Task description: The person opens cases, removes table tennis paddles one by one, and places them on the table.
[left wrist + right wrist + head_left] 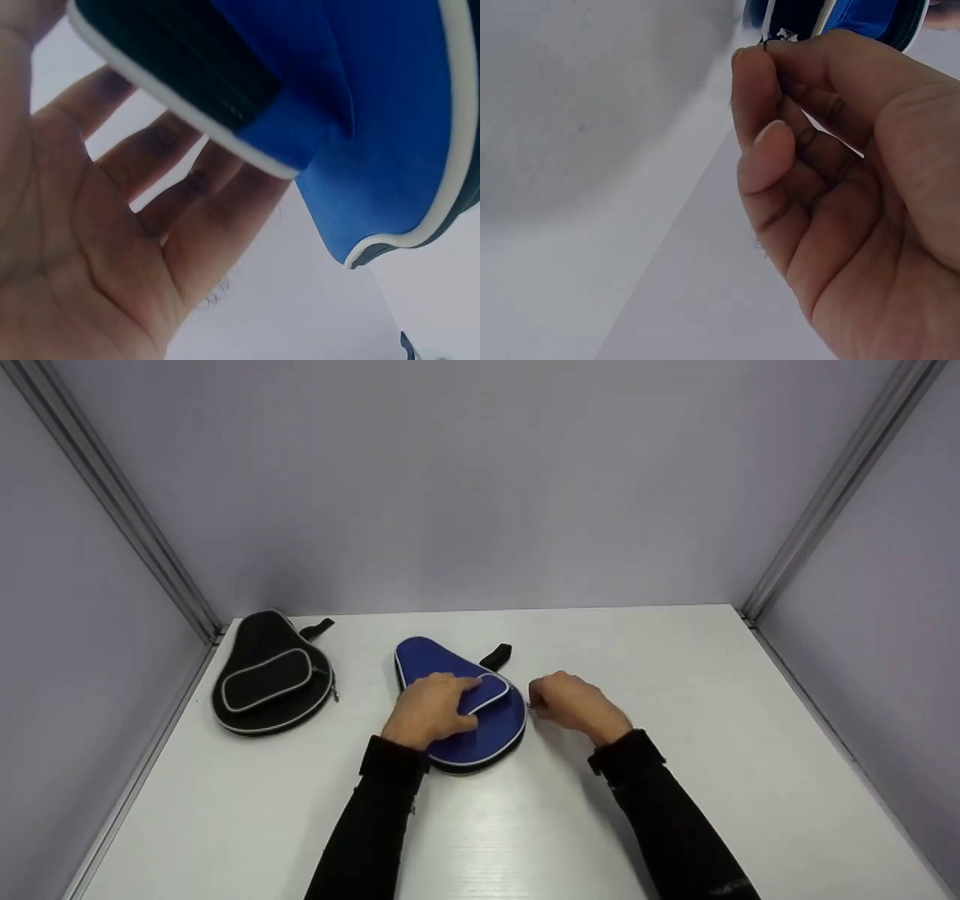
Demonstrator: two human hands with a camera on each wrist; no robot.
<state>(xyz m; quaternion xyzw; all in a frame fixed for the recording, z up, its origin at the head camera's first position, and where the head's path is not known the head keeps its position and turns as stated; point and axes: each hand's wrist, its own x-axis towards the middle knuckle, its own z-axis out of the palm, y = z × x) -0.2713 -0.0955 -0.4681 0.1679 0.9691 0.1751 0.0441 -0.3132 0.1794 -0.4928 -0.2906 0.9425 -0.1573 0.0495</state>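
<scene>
A blue table tennis paddle case [484,739] with white piping and a front pocket lies on the white table, its narrow end pointing away and to the left. My left hand [429,709] rests on the case, thumb and fingers spread over the pocket. In the left wrist view its fingers lie extended against the pocket's piped edge [187,112]. At the case's right edge, my right hand [574,705] pinches a small zipper pull [786,34] between thumb and index finger. Most of the pull is hidden by the fingertips.
A black paddle case [259,649] with grey piping lies at the left of the white table [712,735]. A black strap [496,657] sticks out from the blue case's far side. Pale panels [480,487] enclose the table at the back and both sides.
</scene>
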